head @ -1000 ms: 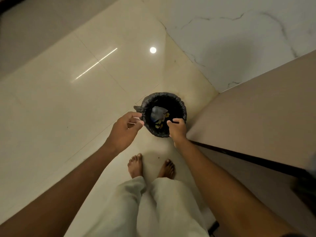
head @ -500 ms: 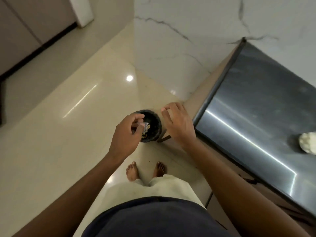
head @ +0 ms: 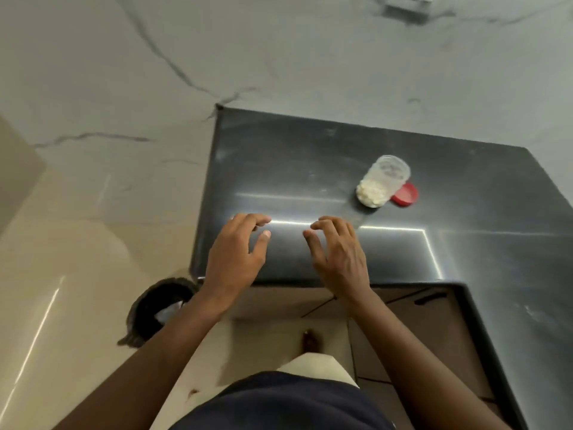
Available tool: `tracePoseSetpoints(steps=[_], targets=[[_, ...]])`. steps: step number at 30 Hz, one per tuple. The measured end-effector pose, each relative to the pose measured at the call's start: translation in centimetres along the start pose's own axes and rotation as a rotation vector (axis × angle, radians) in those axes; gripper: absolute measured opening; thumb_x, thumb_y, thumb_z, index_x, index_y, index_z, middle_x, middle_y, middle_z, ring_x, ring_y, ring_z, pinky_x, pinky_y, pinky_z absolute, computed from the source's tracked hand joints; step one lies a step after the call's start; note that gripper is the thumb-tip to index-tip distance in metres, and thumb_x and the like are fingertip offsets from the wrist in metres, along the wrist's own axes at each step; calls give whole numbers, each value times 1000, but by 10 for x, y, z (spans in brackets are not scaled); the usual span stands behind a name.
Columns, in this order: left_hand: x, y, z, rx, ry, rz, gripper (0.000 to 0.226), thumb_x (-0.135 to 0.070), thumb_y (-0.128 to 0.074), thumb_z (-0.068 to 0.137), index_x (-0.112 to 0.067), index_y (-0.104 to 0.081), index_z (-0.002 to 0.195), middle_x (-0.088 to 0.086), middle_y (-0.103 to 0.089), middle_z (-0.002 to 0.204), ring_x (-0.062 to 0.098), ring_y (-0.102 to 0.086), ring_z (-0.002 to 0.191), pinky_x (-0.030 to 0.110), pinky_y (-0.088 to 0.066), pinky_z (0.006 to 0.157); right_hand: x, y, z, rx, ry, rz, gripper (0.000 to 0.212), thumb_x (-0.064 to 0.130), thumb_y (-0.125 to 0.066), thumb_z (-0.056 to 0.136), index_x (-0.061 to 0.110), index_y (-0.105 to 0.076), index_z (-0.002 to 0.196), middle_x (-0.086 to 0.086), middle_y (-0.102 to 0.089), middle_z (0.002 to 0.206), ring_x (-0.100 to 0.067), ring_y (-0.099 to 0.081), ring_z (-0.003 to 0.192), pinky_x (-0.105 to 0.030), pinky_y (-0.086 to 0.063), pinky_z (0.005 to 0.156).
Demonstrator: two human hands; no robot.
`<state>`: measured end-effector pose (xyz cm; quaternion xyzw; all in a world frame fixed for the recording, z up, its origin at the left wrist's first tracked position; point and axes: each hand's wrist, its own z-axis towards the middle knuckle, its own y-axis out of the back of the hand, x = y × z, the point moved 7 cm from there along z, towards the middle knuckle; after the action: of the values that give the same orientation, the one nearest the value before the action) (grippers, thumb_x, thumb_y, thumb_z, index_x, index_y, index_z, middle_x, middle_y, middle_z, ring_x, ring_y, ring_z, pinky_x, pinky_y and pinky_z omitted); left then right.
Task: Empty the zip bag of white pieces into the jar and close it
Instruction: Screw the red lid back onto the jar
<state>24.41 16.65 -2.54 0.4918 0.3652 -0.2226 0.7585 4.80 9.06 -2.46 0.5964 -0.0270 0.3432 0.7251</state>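
A clear plastic jar [head: 384,182] stands open on the dark counter [head: 310,156], its lower part filled with white pieces. Its red lid [head: 405,194] lies flat on the counter just right of the jar, touching or nearly touching it. My left hand [head: 237,254] and my right hand [head: 339,252] hover over the counter's near edge, both empty with fingers spread and curled. The jar sits beyond and to the right of my right hand. A crumpled clear bag [head: 169,310] lies inside the black bin.
A black lined waste bin [head: 148,308] stands on the cream floor at the counter's left corner, below my left forearm. A marble wall rises behind the counter. The counter wraps around to the right, with cabinet doors [head: 412,330] under it.
My view has swung up from the bin to the counter. Both hands have left the bin's rim and risen over the counter edge, empty. The jar and lid have come into view.
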Motion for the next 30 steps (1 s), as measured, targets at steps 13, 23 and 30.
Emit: tracePoseSetpoints(steps=[13, 23, 30], targets=[[-132, -261, 125, 260, 42, -133, 91, -42, -88, 79, -23, -40, 152, 4, -44, 151, 24, -44, 140, 35, -42, 111, -256, 103, 49, -110, -188, -77, 21, 25, -66, 97, 15, -63, 116, -5, -65, 116, -23, -58, 107, -36, -53, 84], [-126, -314, 160, 147, 194, -244, 95, -38, -99, 63, -25, -49, 143, -2, -63, 136, 17, -63, 122, 45, -58, 101, -334, 52, 157, 540, -187, -243, 79, 40, -65, 85, 32, -32, 157, -13, -21, 170, -39, -18, 157, -66, -28, 120], [-118, -317, 171, 143, 174, -245, 92, -45, -99, 55, -35, -51, 132, -8, -64, 130, 12, -64, 116, 39, -60, 97, -352, 61, 188, 489, -303, -261, 64, 55, -68, 74, 37, -61, 135, -5, -62, 130, -30, -64, 117, -40, -53, 94]])
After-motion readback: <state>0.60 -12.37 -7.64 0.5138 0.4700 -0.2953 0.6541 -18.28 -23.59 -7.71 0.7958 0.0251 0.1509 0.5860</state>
